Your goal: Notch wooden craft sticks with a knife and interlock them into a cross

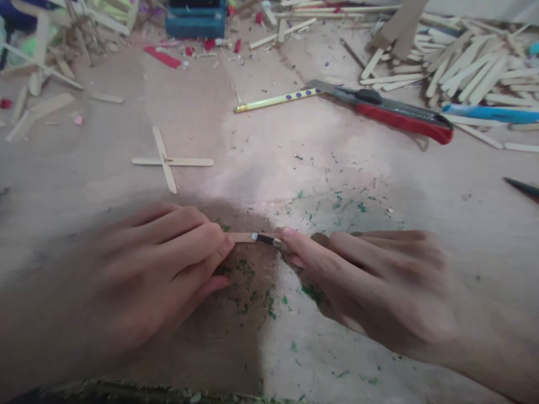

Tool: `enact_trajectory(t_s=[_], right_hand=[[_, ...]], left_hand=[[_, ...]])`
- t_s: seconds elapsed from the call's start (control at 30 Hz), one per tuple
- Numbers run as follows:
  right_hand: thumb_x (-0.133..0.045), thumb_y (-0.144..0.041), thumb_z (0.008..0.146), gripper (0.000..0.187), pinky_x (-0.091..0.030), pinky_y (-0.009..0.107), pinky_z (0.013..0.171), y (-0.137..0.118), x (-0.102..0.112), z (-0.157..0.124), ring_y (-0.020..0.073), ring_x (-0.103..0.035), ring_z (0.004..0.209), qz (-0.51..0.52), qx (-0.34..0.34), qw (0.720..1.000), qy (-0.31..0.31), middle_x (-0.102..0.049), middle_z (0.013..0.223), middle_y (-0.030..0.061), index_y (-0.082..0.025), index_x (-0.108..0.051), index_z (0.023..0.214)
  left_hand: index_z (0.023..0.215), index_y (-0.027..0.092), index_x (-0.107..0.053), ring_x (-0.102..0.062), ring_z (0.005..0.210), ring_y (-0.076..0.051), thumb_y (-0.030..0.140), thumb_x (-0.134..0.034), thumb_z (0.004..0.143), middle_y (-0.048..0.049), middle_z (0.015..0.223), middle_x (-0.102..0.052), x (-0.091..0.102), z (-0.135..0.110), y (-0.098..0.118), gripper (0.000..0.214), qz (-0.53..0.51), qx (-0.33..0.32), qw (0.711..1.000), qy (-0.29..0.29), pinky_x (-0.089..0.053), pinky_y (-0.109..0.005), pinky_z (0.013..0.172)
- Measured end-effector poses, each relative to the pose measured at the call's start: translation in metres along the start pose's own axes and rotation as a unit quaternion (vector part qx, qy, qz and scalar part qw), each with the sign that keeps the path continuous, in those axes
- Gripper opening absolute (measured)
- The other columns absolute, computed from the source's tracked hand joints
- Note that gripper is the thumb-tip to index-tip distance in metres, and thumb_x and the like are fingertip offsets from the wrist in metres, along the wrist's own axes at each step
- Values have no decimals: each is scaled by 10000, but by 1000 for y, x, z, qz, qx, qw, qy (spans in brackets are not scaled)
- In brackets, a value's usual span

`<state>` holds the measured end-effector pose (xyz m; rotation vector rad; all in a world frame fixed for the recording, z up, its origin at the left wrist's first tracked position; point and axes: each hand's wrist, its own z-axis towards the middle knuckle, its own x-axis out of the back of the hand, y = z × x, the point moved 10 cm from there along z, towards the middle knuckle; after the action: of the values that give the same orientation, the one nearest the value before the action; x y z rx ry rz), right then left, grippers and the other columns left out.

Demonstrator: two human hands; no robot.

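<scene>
My left hand (168,269) is closed on the left part of a wooden craft stick (242,238), pressing it down near the tabletop. My right hand (370,275) pinches a slim tool (266,240) with a metal collar, a dark end and a bright tip; whether it is a blade or a brush cannot be made out. That tip lies on the stick between my two hands. The stick's right part runs beneath the tool toward my right fingertips. Two crossed craft sticks (185,162) lie beyond my left hand, with a small dark notch where they meet.
A red-handled utility knife (404,115) lies at the back right, its blade end over a yellow pencil (273,102). Behind it is a heap of craft sticks (475,67). Green shavings (269,303) litter the table (303,348). A blue object (196,19) stands at the back.
</scene>
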<state>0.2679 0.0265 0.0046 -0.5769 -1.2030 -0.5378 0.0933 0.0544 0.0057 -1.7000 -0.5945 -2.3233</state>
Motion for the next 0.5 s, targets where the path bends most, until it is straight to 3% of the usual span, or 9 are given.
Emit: enact_trajectory(t_s=[0.23,0.37,0.5], right_hand=[[-482,-90,1140,414,-280,404,455,0,-1,2,123,-461,499,-3,2,999,41,-625,718,-65,-83,-554,1548],[-597,-159,1167,376,-324,380,490,6,0,-2,120,-463,515,32,-23,999,29,-575,719,-79,-148,-594,1543],[-627,-167,1169,356,-337,375,490,8,3,-4,115,-464,503,56,-35,997,38,-559,718,-85,-162,-613,1524]], left_hand=[[1163,228,-686,-688,908,-226,203,-511,1206,-9,974,-725,4,9,5,181,-6,3,1000,-14,-609,-432,838],[1260,231,-699,-702,897,-217,269,-436,1255,-9,985,-750,3,7,0,265,-6,15,1000,-13,-610,-424,833],[1262,208,-705,-709,941,-226,227,-499,1224,-25,1031,-751,1,4,2,210,6,-4,1000,-7,-596,-425,860]])
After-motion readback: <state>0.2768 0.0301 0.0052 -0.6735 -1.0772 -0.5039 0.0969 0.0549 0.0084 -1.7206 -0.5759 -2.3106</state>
